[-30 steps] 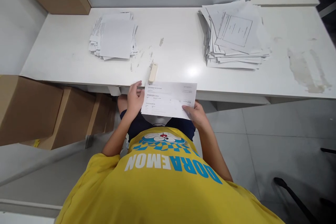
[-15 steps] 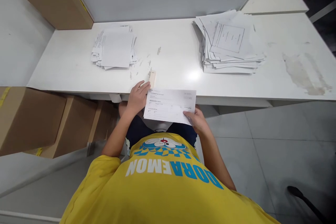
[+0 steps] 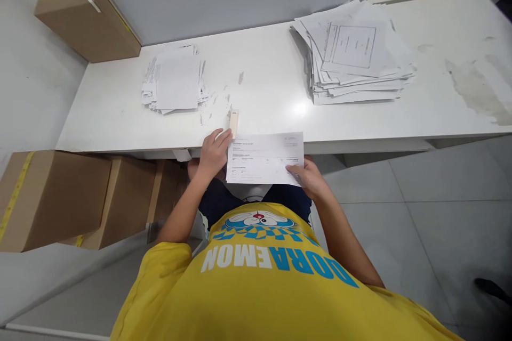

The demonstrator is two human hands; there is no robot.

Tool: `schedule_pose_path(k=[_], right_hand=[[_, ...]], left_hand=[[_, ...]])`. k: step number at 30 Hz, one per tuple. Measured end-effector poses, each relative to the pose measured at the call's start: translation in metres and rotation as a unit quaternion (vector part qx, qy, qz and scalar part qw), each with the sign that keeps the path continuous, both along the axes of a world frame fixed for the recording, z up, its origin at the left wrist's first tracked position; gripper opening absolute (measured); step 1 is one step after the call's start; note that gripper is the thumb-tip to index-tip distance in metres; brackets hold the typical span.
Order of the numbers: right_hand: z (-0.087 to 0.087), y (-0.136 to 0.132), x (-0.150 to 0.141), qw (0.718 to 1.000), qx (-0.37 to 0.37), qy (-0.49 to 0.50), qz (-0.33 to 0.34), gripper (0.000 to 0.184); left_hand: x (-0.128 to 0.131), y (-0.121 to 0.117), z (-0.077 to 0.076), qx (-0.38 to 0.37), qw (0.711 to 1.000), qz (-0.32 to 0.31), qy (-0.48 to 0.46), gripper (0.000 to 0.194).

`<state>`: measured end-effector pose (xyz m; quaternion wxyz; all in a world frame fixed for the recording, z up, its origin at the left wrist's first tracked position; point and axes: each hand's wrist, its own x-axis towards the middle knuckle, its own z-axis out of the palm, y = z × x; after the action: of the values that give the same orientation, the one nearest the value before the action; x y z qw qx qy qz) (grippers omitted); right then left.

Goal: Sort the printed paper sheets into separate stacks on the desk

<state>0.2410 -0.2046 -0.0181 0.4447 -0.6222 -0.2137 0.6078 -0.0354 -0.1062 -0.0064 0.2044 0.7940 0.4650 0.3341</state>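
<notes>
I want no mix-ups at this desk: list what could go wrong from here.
1. The sheet hangs half off the desk edge, pinched by the left hand and right hand; it could crease or slip.
2. The tall stack is fanned and ragged; a nudge might scatter it.

Left hand point(image 3: 213, 152) at the left edge of the sheet point(image 3: 264, 159), fingers curled over it, forearm bent in from the left. Right hand point(image 3: 309, 177) pinches its lower right corner, thumb on top, forearm angled back.

Paper stacks point(image 3: 354, 58), cardboard boxes point(image 3: 52, 197)
</notes>
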Motion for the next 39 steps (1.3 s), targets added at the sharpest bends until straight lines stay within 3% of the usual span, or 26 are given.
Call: schedule_pose_path(k=[10, 17, 19, 22, 25, 28, 31, 34, 36, 39], right_hand=[[-0.011, 0.008, 0.001, 1.000, 0.012, -0.012, -0.004, 0.032], [0.006, 0.005, 0.021, 0.998, 0.009, -0.060, -0.001, 0.029], [0.011, 0.005, 0.038, 0.997, 0.000, -0.074, -0.035, 0.028], [0.016, 0.014, 0.068, 0.982, 0.025, -0.067, -0.173, 0.028], [0.018, 0.044, 0.096, 0.936, 0.105, -0.070, -0.329, 0.027], [0.020, 0.092, 0.115, 0.897, 0.168, -0.081, -0.401, 0.026], [0.027, 0.146, 0.125, 0.891, 0.200, -0.052, -0.404, 0.026], [0.040, 0.192, 0.127, 0.903, 0.187, -0.005, -0.388, 0.021], [0.049, 0.211, 0.128, 0.918, 0.161, 0.003, -0.362, 0.016], [0.055, 0.221, 0.134, 0.940, 0.105, -0.049, -0.322, 0.005]], left_hand=[[0.005, 0.003, -0.003, 0.007, 0.999, 0.015, -0.031, 0.022], [0.017, 0.017, -0.001, 0.047, 0.999, 0.014, -0.018, 0.015], [0.019, 0.021, 0.000, 0.066, 0.998, 0.010, -0.003, 0.014], [0.020, 0.025, -0.001, 0.086, 0.996, 0.005, 0.002, 0.015], [0.013, 0.033, -0.002, 0.092, 0.995, 0.012, -0.029, 0.018], [-0.007, 0.056, 0.000, 0.095, 0.991, 0.052, -0.076, 0.020], [-0.036, 0.090, 0.006, 0.097, 0.988, 0.097, -0.076, 0.038], [-0.061, 0.118, 0.010, 0.072, 0.985, 0.155, 0.037, 0.063], [-0.072, 0.130, 0.008, 0.040, 0.975, 0.190, 0.109, 0.065], [-0.078, 0.140, 0.002, 0.025, 0.967, 0.212, 0.138, 0.053]])
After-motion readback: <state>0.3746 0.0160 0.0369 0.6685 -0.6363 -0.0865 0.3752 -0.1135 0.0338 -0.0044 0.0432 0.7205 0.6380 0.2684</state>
